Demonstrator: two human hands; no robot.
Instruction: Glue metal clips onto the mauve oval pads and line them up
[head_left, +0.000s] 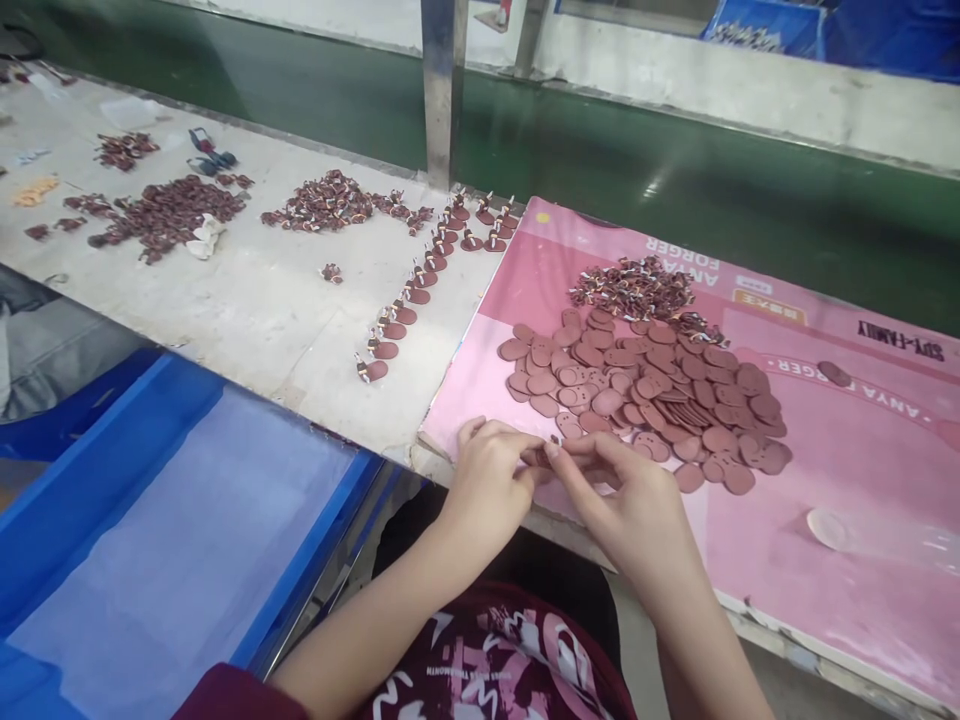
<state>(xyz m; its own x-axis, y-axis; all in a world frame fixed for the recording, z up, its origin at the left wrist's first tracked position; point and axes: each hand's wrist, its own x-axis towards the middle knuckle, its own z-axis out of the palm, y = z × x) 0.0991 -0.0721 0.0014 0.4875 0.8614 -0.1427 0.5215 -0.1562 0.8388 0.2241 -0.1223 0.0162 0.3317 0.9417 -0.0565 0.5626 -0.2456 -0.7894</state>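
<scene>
I see my two hands meet at the near edge of the pink mat (862, 520). My left hand (487, 480) is curled, with its fingers bent in toward the right one. My right hand (637, 500) reaches across with its thumb and first finger pinched. Both hands hold one small brown piece (541, 457) between their fingertips, so the fingers are close together and closed on it. Most of the piece is hidden, so I cannot tell its shape.

Just behind my hands lies a big pile of flat brown pieces (652, 390) on the mat. Behind that pile sits a small heap of tiny clips (634, 288). One brown piece (834, 373) lies alone farther right, and a pale round thing (829, 527) lies near the right edge.

To the left, on the bare tabletop (255, 300), a curved row of brown pieces with clips on them (420, 290) runs away from me. More heaps of small parts (169, 210) lie farther left. A blue bin (112, 450) stands low on my left. A metal post (442, 90) rises behind the tabletop, and a green belt (675, 170) runs past it.
</scene>
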